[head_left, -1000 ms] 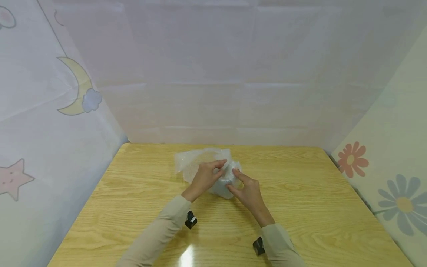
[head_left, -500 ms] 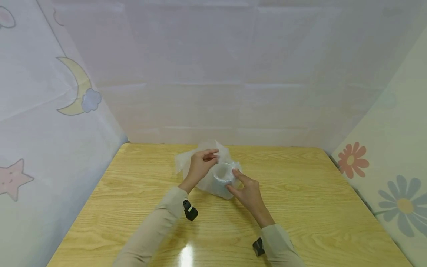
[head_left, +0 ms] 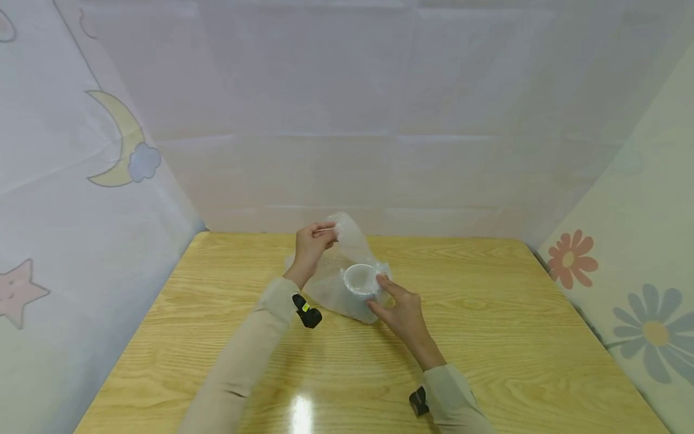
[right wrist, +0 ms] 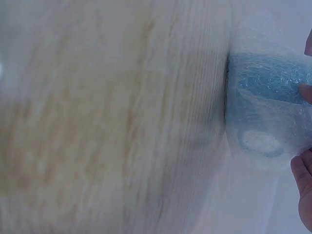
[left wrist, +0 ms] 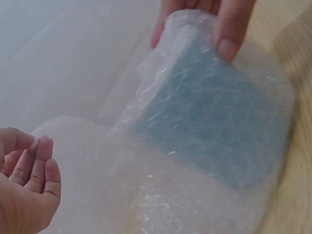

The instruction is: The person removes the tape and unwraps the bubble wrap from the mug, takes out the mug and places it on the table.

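Note:
A blue mug with a white inside (head_left: 360, 279) stands on the table, wrapped round its side in bubble wrap (head_left: 351, 241). In the left wrist view its blue wall (left wrist: 214, 117) shows through the clear bubbles. My right hand (head_left: 403, 307) holds the mug through the wrap, thumb at the near side and fingers at the rim. My left hand (head_left: 313, 244) pinches a loose corner of the wrap between thumb and fingertips, raised to the left of the mug. The sheet stretches from there to the mug, whose mouth is uncovered.
The wooden table (head_left: 488, 325) extends on all sides of the mug. A pale cloth backdrop (head_left: 347, 120) rises behind the table's far edge, with printed side sheets at left and right. Both wrists carry small black devices.
My left hand has moved left and up, drawing the bubble wrap off the mug's mouth so the white inside shows. My right hand has kept its hold in place.

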Demonstrator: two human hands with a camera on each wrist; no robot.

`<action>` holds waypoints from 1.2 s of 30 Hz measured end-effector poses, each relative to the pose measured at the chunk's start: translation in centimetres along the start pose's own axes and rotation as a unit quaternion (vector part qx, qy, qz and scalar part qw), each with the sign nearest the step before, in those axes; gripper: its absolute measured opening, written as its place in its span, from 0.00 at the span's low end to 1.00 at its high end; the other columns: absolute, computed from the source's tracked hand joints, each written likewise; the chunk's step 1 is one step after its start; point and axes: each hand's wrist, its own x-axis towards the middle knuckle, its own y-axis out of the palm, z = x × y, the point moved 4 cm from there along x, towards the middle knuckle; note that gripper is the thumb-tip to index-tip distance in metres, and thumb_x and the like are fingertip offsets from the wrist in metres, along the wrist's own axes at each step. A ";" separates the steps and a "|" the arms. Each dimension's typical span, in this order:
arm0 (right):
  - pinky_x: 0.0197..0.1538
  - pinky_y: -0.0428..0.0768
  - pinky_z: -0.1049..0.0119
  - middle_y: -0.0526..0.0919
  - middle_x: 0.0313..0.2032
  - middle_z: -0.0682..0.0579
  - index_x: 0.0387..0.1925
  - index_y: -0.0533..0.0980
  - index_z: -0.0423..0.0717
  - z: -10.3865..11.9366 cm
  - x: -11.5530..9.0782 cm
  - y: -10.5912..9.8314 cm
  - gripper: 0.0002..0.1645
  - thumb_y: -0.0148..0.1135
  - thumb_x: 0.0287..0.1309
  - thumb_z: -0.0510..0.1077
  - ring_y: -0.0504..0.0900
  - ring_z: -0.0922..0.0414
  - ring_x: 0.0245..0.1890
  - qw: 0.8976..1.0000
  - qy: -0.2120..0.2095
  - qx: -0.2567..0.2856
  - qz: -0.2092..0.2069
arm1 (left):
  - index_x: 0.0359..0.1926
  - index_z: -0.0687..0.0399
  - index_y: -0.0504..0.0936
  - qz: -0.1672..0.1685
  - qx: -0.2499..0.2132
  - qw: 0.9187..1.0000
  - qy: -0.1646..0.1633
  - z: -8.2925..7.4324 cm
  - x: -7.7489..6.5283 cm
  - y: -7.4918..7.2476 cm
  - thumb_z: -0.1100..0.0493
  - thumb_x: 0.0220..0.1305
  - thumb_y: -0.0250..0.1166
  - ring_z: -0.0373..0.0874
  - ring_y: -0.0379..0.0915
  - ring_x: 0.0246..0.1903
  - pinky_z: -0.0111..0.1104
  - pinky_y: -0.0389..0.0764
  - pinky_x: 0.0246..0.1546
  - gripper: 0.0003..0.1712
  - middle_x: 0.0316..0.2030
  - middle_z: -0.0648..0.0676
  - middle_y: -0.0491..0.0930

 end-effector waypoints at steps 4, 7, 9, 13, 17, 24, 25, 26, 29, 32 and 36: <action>0.47 0.80 0.54 0.78 0.49 0.34 0.49 0.78 0.27 0.0 0.0 0.0 0.34 0.81 0.36 0.34 0.79 0.41 0.48 1.000 0.005 -0.004 0.003 | 0.46 0.68 0.83 -0.014 -0.018 0.999 -0.034 0.2 0.8 -0.6 0.71 0.60 0.66 0.42 0.82 0.29 0.43 0.82 0.44 0.12 0.31 0.57 0.84; 0.47 0.80 0.54 0.78 0.48 0.34 0.49 0.78 0.27 0.0 0.0 0.0 0.33 0.81 0.36 0.33 0.80 0.41 0.48 1.000 0.009 -0.006 0.004 | 0.46 0.70 0.83 -0.021 -0.037 0.997 -0.062 0.2 1.2 -0.9 0.70 0.61 0.66 0.43 0.82 0.30 0.41 0.82 0.44 0.12 0.33 0.59 0.84; 0.47 0.80 0.53 0.78 0.48 0.34 0.49 0.78 0.27 0.0 0.0 0.0 0.34 0.81 0.36 0.33 0.80 0.40 0.48 1.000 0.007 -0.005 0.003 | 0.47 0.71 0.82 -0.025 -0.060 0.995 -0.079 0.3 1.5 -1.1 0.71 0.62 0.65 0.45 0.83 0.31 0.38 0.83 0.42 0.12 0.34 0.60 0.84; 0.47 0.80 0.53 0.78 0.48 0.34 0.49 0.78 0.28 0.1 0.1 0.0 0.34 0.81 0.36 0.33 0.80 0.40 0.48 1.000 0.001 -0.005 0.000 | 0.48 0.73 0.81 -0.034 -0.108 0.988 -0.107 0.7 2.1 -1.3 0.73 0.61 0.64 0.47 0.83 0.33 0.35 0.83 0.39 0.13 0.33 0.60 0.83; 0.47 0.80 0.53 0.78 0.49 0.34 0.49 0.79 0.28 0.0 0.2 0.1 0.34 0.82 0.36 0.34 0.80 0.40 0.48 1.000 0.002 -0.007 0.002 | 0.47 0.73 0.81 -0.047 -0.140 0.981 -0.125 1.2 2.6 -1.6 0.75 0.61 0.64 0.46 0.83 0.33 0.35 0.83 0.39 0.12 0.31 0.58 0.83; 0.47 0.80 0.54 0.78 0.49 0.34 0.49 0.79 0.28 0.0 0.2 0.1 0.33 0.81 0.37 0.34 0.80 0.41 0.49 1.000 0.009 -0.004 0.004 | 0.48 0.72 0.81 -0.055 -0.106 0.984 -0.134 1.7 3.4 -2.1 0.73 0.61 0.64 0.46 0.83 0.34 0.40 0.80 0.47 0.13 0.34 0.59 0.84; 0.47 0.80 0.55 0.78 0.49 0.34 0.49 0.79 0.28 0.0 0.2 0.1 0.33 0.81 0.37 0.34 0.80 0.42 0.49 1.000 0.010 -0.004 0.005 | 0.48 0.72 0.82 -0.058 -0.094 0.985 -0.131 1.7 3.5 -2.3 0.72 0.62 0.65 0.46 0.83 0.34 0.41 0.80 0.48 0.13 0.34 0.59 0.84; 0.47 0.80 0.55 0.78 0.48 0.34 0.49 0.79 0.29 0.0 0.2 0.1 0.33 0.81 0.38 0.34 0.80 0.42 0.49 1.000 0.011 -0.004 0.004 | 0.48 0.71 0.82 -0.062 -0.080 0.987 -0.129 1.7 3.6 -2.4 0.72 0.62 0.65 0.46 0.83 0.34 0.41 0.80 0.48 0.13 0.35 0.59 0.84; 0.47 0.80 0.55 0.78 0.48 0.34 0.49 0.79 0.28 0.0 0.1 0.1 0.33 0.81 0.37 0.34 0.80 0.42 0.49 1.000 0.010 -0.004 0.005 | 0.47 0.70 0.83 -0.074 -0.043 0.989 -0.123 1.8 3.7 -2.8 0.70 0.62 0.65 0.46 0.83 0.34 0.43 0.78 0.50 0.12 0.36 0.60 0.85; 0.47 0.80 0.55 0.78 0.49 0.34 0.49 0.79 0.28 0.0 0.1 0.1 0.33 0.81 0.37 0.34 0.80 0.42 0.49 1.000 0.009 -0.002 0.007 | 0.47 0.69 0.83 -0.085 -0.022 0.988 -0.127 2.0 3.8 -3.1 0.70 0.63 0.65 0.45 0.83 0.34 0.44 0.77 0.52 0.12 0.37 0.60 0.85; 0.48 0.80 0.56 0.78 0.49 0.34 0.50 0.79 0.29 0.0 0.1 0.1 0.33 0.80 0.39 0.34 0.79 0.42 0.49 1.000 0.011 -0.002 0.012 | 0.46 0.68 0.83 -0.097 -0.021 0.986 -0.134 2.7 3.9 -3.1 0.69 0.62 0.66 0.43 0.83 0.32 0.45 0.76 0.53 0.12 0.35 0.58 0.85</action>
